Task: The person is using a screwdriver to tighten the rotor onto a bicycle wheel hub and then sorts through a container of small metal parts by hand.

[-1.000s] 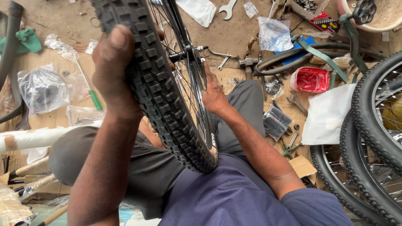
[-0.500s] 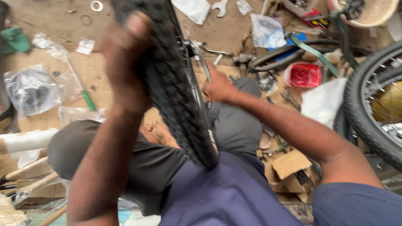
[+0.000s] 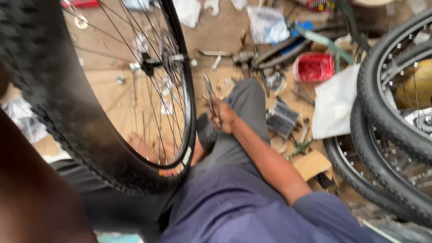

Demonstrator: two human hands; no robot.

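A bicycle wheel with a knobbly black tyre [image 3: 67, 112] stands upright over my lap, filling the left of the view. Its spokes and hub [image 3: 155, 60] face the camera. My left forearm [image 3: 31, 189] rises along the tyre's outer side. My left hand [image 3: 2, 81] is almost hidden at the frame's edge, against the tread. My right hand [image 3: 223, 118] rests on my grey-trousered knee [image 3: 247, 101] just right of the wheel. It grips a thin metal tool [image 3: 209, 92] that points up and away.
Two more bicycle wheels [image 3: 396, 112] overlap at the right edge. On the floor ahead lie a red container [image 3: 312, 66], a white bag [image 3: 333, 105], a clear plastic bag [image 3: 265, 22], a cardboard scrap [image 3: 312, 164] and scattered metal tools [image 3: 243, 57].
The wheel has swung left and nearer the camera, so its spokes and hub now show. My right hand has left the rim and now sits on my knee with a metal tool.
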